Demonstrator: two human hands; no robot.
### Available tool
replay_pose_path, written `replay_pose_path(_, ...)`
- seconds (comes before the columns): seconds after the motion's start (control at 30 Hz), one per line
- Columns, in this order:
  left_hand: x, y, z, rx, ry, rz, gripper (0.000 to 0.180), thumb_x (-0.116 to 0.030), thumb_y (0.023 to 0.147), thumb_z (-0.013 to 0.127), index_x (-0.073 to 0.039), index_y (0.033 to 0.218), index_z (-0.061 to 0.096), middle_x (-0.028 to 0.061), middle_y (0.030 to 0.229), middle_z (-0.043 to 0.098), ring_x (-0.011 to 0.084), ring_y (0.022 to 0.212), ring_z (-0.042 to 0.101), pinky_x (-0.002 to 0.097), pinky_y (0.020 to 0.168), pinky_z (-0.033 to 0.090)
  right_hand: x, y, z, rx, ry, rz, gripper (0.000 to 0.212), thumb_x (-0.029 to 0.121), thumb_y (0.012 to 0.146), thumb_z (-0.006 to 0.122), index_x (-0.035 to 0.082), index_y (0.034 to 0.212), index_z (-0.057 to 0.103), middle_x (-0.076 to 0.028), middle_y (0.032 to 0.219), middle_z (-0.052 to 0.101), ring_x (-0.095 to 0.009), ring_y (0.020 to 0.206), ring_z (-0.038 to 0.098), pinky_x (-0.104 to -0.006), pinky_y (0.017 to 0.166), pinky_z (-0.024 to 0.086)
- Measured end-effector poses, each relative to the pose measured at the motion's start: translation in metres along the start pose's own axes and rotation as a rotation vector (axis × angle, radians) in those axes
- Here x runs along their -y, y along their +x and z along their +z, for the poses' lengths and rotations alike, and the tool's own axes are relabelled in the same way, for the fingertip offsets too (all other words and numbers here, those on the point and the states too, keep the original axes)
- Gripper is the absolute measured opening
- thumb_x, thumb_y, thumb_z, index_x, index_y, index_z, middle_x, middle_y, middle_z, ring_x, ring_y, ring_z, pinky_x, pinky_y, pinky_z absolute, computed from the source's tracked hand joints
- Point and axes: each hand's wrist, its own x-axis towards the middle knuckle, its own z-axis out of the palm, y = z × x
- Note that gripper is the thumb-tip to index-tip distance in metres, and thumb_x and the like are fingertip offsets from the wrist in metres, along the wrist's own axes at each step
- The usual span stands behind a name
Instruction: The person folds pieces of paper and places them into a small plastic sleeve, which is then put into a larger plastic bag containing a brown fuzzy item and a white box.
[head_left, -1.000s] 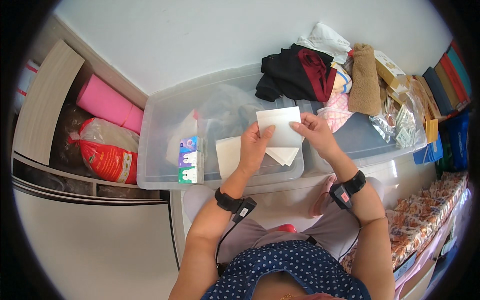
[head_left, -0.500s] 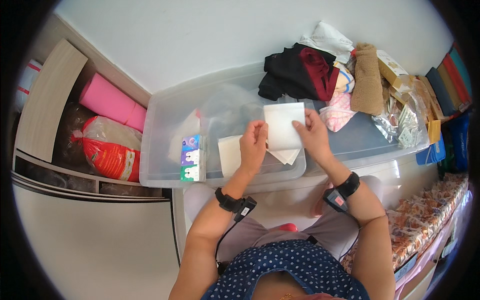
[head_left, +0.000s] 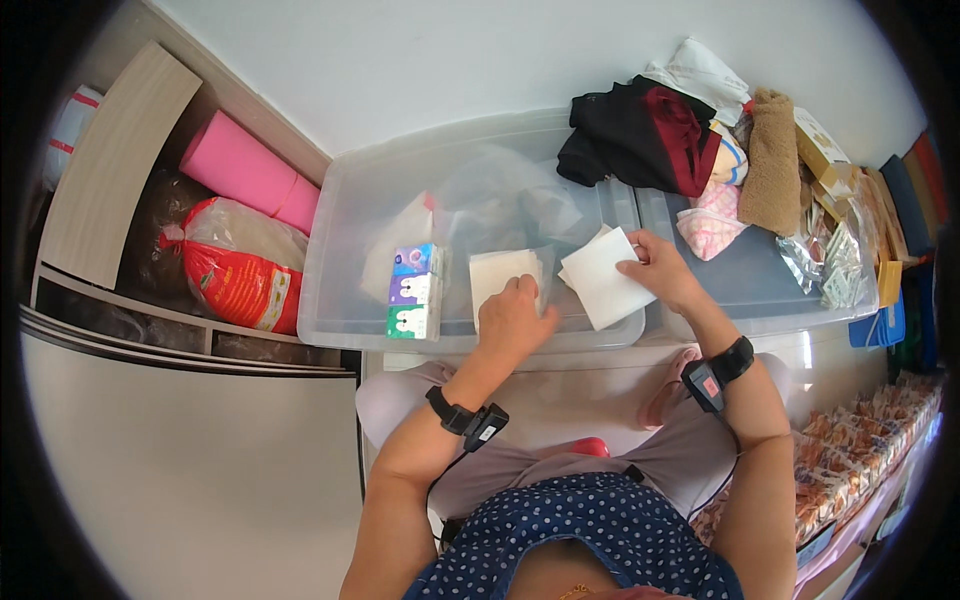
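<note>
My right hand (head_left: pixel 662 268) pinches a white square paper sheet, like a napkin (head_left: pixel 612 285), by its right edge. Another pale sheet peeks out behind its upper left corner. To the left lies a pile of cream square sheets (head_left: pixel 497 268), in or on a clear plastic storage box (head_left: pixel 312 322). My left hand (head_left: pixel 514 318) reaches over the near right part of this pile, fingertips at the paper and thumb held apart; nothing shows in its grip. Left of the pile sits a column of small tissue packs (head_left: pixel 413 290) in blue, purple and green.
A second clear box (head_left: pixel 770 318) stands at the right, with dark clothes (head_left: pixel 625 135), a brown rolled towel (head_left: pixel 772 165) and plastic-wrapped items (head_left: pixel 845 270). On the left, an open cabinet holds a pink roll (head_left: pixel 240 170) and a red-and-clear bag (head_left: pixel 240 270). The white wall rises behind.
My left hand has let go of the white square and moved down onto the cream pile. My right hand alone now holds the square, tilted and farther right. The whole view has shifted slightly.
</note>
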Motion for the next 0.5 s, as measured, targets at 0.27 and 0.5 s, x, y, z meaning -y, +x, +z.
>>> replay_pose_path(0.27,0.016,-0.008,-0.004,-0.106,-0.336,-0.01,0.01,-0.013,0.079,0.066,-0.004,0.079,0.062,0.0089,0.064,0.064,0.0228,0.055,0.063,0.0331,0.054,0.049,0.004,-0.002,0.029,0.168,-0.096,0.048,0.031,-0.001,0.083,0.063,-0.002,0.113,0.055,-0.005,0.09,0.065,-0.011,0.079,0.06,-0.0259,0.068,0.048)
replay_pose_path(0.5,0.01,-0.011,-0.013,-0.061,-0.416,-0.052,0.01,-0.013,0.08,0.066,-0.005,0.08,0.062,0.009,0.066,0.065,0.022,0.057,0.063,0.0332,0.054,0.049,-0.016,0.013,0.057,0.136,-0.022,0.046,0.031,0.002,0.085,0.063,0.0,0.115,0.055,-0.002,0.084,0.063,-0.007,0.075,0.058,-0.0234,0.066,0.047)
